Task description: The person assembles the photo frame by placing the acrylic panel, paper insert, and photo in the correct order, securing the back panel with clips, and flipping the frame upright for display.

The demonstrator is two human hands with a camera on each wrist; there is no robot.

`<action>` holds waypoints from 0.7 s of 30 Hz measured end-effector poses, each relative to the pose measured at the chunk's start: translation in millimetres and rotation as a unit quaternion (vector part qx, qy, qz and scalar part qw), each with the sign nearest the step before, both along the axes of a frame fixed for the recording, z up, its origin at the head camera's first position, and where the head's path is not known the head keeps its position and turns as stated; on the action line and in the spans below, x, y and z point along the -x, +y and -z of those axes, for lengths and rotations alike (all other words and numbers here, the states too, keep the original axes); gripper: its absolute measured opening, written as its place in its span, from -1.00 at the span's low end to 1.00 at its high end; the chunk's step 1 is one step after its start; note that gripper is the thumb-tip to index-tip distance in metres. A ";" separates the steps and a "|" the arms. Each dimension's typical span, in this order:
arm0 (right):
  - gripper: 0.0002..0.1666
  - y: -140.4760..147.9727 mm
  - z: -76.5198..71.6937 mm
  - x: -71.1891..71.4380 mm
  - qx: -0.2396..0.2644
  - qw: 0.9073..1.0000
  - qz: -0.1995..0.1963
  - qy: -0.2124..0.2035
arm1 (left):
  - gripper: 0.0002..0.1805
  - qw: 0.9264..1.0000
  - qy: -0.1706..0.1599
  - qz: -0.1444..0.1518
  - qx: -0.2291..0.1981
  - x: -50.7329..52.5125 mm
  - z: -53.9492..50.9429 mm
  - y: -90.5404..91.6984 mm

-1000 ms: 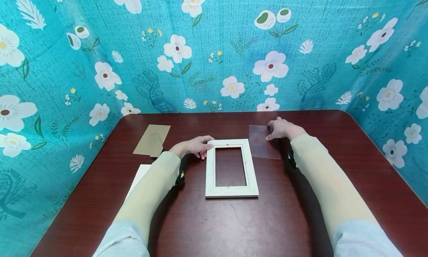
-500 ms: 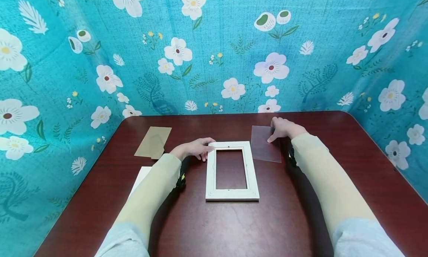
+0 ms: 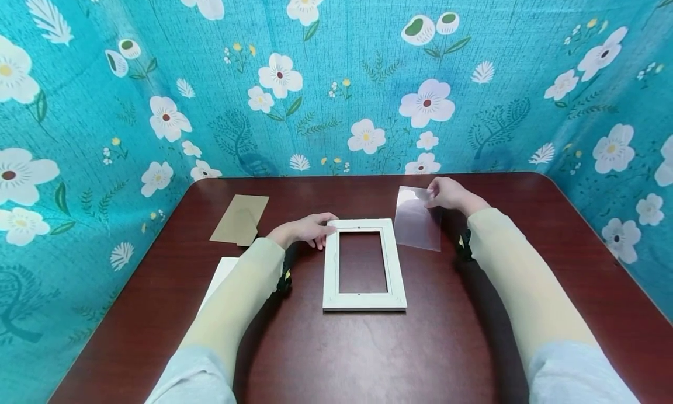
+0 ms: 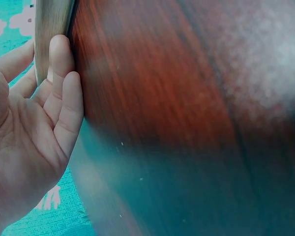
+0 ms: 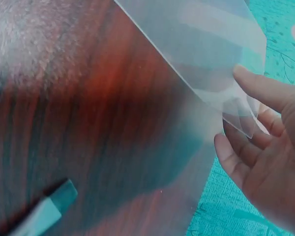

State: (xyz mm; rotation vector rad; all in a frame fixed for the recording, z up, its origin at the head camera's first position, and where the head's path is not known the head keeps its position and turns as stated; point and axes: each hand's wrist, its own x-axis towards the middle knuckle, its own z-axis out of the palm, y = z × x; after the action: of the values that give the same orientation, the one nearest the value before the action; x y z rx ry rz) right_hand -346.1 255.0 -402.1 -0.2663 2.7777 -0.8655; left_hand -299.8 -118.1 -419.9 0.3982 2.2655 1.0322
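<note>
A white picture frame (image 3: 364, 302) lies flat on the table with an open middle. My left hand (image 3: 306, 229) grips its far left corner, thumb on top; in the left wrist view, fingers curl against the frame's edge (image 4: 51, 29). To the right of the frame, a clear plastic sheet (image 3: 412, 226) is tilted, its far end raised. My right hand (image 3: 452, 195) pinches it near the far right corner. In the right wrist view, the thumb lies on one face of the sheet (image 5: 206, 49), and fingers show through it from behind.
A brown backing board (image 3: 231, 220) with a small flap lies at the back left. Nearer, a white sheet (image 3: 223, 270) is partly covered by my left forearm. The dark red table (image 3: 436, 357) meets a blue floral curtain (image 3: 326, 100) at its back and sides.
My right hand has taken hold of the plastic sheet and raised its far end off the table, so it now catches light. The left hand and the picture frame stay where they were.
</note>
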 end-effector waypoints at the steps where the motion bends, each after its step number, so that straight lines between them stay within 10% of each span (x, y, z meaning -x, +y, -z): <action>1: -0.68 1.8 -1.4 -0.4 0.014 1.000 0.005 -0.006 | -0.60 1.000 0.000 0.002 0.001 0.0 -0.5 0.0; 21: -0.61 29.8 -24.4 -9.9 0.166 0.982 0.054 -0.071 | -0.60 1.000 -0.006 0.001 -0.004 1.7 2.1 -1.7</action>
State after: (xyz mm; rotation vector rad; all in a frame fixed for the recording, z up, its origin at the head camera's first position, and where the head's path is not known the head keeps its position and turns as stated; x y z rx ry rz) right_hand -336.2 284.8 -377.7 -0.1029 2.5262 -1.3223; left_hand -301.4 -119.8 -422.0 0.3966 2.2506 1.0402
